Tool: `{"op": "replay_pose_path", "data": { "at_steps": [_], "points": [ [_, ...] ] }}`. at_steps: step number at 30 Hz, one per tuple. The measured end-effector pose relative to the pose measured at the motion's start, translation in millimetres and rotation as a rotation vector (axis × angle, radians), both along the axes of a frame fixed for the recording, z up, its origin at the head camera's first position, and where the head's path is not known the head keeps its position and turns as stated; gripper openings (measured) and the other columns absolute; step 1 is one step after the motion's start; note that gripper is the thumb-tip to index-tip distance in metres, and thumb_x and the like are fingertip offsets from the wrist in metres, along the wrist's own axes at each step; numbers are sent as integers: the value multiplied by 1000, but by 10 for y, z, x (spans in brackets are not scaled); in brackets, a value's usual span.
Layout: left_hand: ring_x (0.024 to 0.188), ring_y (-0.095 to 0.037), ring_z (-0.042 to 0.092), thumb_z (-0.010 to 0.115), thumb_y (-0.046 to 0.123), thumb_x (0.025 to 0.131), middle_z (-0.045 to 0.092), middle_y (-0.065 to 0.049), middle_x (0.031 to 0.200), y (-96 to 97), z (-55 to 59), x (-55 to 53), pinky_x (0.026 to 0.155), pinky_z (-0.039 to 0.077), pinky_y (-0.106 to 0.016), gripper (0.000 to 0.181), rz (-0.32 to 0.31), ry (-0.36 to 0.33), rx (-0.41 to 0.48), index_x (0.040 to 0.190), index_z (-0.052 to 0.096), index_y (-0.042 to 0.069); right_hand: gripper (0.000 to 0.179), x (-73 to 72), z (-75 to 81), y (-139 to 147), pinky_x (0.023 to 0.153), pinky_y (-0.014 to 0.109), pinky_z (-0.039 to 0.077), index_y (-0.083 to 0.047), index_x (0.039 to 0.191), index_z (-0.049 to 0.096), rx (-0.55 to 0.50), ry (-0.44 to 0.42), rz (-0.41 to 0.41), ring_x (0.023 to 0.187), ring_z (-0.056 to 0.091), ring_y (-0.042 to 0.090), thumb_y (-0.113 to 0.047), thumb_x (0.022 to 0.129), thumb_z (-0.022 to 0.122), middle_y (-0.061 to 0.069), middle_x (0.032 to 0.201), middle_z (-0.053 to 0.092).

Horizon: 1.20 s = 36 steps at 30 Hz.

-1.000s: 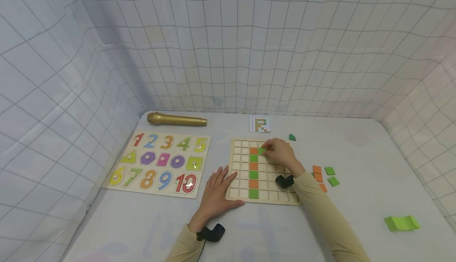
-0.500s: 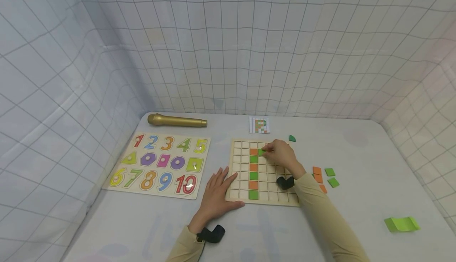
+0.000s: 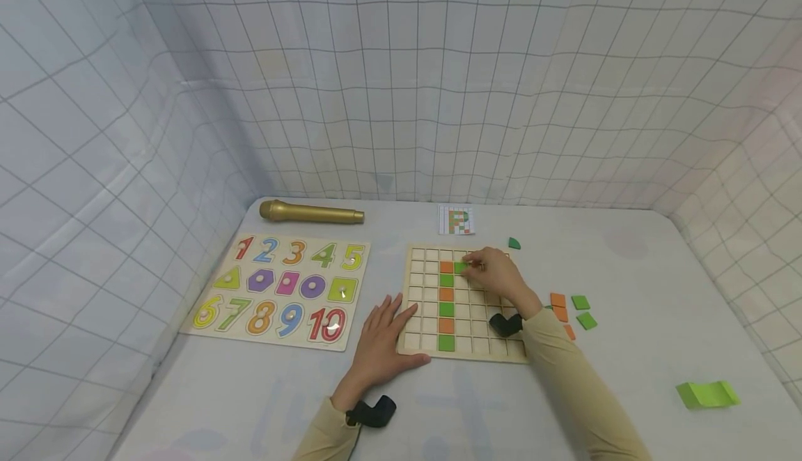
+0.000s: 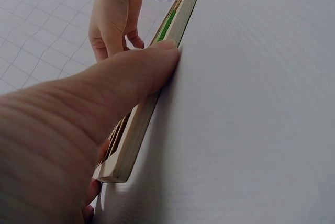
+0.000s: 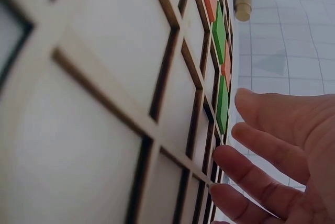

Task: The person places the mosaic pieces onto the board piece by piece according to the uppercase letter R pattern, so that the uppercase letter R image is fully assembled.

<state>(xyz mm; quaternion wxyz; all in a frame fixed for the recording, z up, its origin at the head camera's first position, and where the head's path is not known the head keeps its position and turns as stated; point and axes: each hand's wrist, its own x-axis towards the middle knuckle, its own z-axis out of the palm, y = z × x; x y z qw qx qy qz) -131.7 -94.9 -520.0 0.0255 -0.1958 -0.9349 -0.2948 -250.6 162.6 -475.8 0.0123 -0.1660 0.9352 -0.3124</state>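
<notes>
A wooden grid board (image 3: 426,352) lies on the table with alternating orange and green square tiles down one column. To the right of the column's top orange tile (image 3: 446,267) sits a green tile (image 3: 460,267). My right hand (image 3: 496,273) is over the board's far part, its fingertips right beside that green tile. In the right wrist view the thumb and fingers (image 5: 256,179) stand apart, with nothing pinched between them. My left hand (image 3: 379,346) rests spread at the board's near left corner. Its thumb (image 4: 152,64) presses the near edge in the left wrist view, while the other fingers lie along the left side.
Several loose orange tiles (image 3: 558,300) and green tiles (image 3: 586,320) lie right of the board. Behind it are a pattern card (image 3: 457,221) and a dark green quarter-round piece (image 3: 514,243). A number puzzle (image 3: 276,290), gold microphone (image 3: 311,212) and green block (image 3: 708,394) stand farther out.
My right hand has drawn back very slightly toward the right, and its fingers have come off the green tile, more of which shows. My left hand stays in place.
</notes>
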Motion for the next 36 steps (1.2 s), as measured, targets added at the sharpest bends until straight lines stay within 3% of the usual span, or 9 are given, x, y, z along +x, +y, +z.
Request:
{"op": "replay_pose_path", "data": {
  "at_steps": [9, 20, 27, 30, 36],
  "points": [
    [142, -28, 11, 75, 55, 71, 25, -11, 153, -1, 7, 7, 113, 9, -46, 87, -1, -1, 4, 143, 44, 15, 28, 151, 48, 123, 65, 39, 51, -2, 112, 68, -142, 156, -75, 81, 61, 24, -20, 90, 67, 11, 98, 66],
    [142, -27, 11, 76, 54, 71, 26, -11, 153, 0, -7, -2, 113, 8, -45, 88, 5, 3, 4, 143, 44, 15, 16, 245, 109, 380, 55, 36, 50, 1, 93, 72, -244, 534, -163, 62, 59, 21, -11, 82, 75, 10, 79, 68],
    [142, -27, 11, 76, 53, 71, 26, -11, 153, 0, -5, 1, 113, 9, -46, 88, 7, 9, 4, 143, 44, 15, 14, 337, 105, 546, 53, 16, 40, 0, 88, 72, -249, 629, -240, 59, 58, 19, -9, 79, 77, 9, 76, 67],
    [142, -27, 11, 76, 53, 71, 26, -11, 153, 2, -4, 1, 113, 9, -45, 88, 10, 7, 1, 143, 44, 15, 14, 375, 94, 618, 53, 13, 37, 0, 87, 72, -239, 662, -258, 57, 58, 20, -9, 78, 78, 9, 75, 67],
    [142, -28, 11, 77, 52, 70, 26, -11, 153, 11, 24, 10, 113, 8, -46, 88, 9, 0, 4, 142, 45, 14, 16, 470, 104, 763, 53, 15, 37, -3, 91, 73, -217, 612, -323, 60, 56, 19, -14, 79, 77, 8, 78, 68]
  ]
}}
